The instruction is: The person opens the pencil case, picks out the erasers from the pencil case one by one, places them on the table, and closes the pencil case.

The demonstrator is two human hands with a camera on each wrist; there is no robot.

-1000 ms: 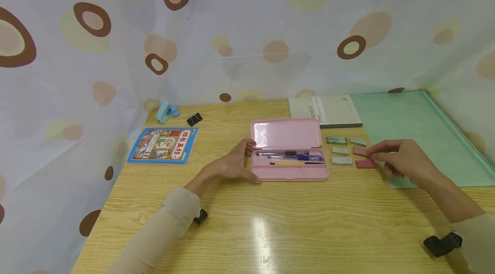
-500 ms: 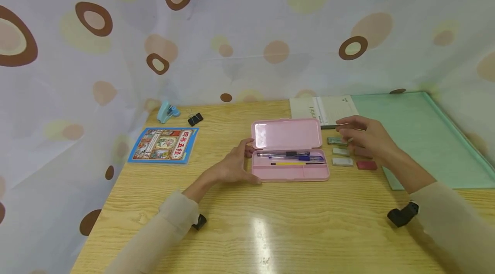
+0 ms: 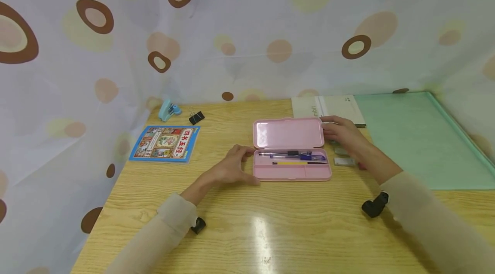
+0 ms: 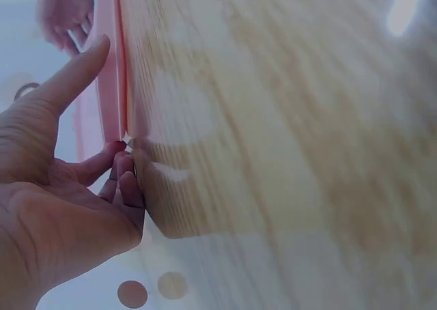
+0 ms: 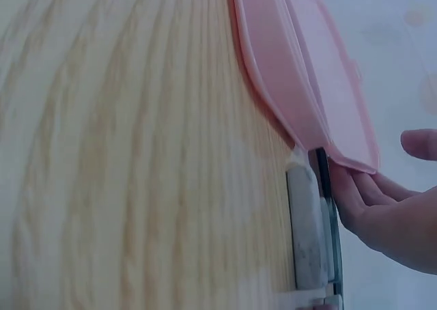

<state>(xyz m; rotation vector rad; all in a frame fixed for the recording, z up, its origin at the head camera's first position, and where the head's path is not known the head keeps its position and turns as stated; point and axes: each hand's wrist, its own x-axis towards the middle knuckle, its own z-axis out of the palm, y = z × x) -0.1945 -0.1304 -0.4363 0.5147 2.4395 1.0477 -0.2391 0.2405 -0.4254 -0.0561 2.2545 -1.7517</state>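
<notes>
Looking at our right hand [image 3: 342,134], we see it at the far right corner of the pink pencil case [image 3: 291,148]. The fingers are under the edge of the open lid and the thumb is above it, as the right wrist view shows, but we cannot tell if they squeeze the lid. A pale eraser [image 5: 305,228] lies on the table just beside those fingers.

Our left hand [image 3: 232,167] rests against the left end of the pencil case. Its fingers are loosely spread, the fingertips [image 4: 123,172] touch the near left corner, and the thumb lies along the left side.

The pencil case lies open in the middle of the wooden table [image 3: 247,226]. Inside it we see some pens [image 3: 294,154] and a yellow pencil [image 3: 295,162].

More erasers [image 3: 343,161] lie just right of the pencil case. A grey book [image 3: 328,108] lies behind it. A green mat [image 3: 421,136] is further right.

Far left of the pencil case is a picture book [image 3: 165,144]. Behind that book are a black clip [image 3: 196,117] and a small blue stapler [image 3: 168,110].
</notes>
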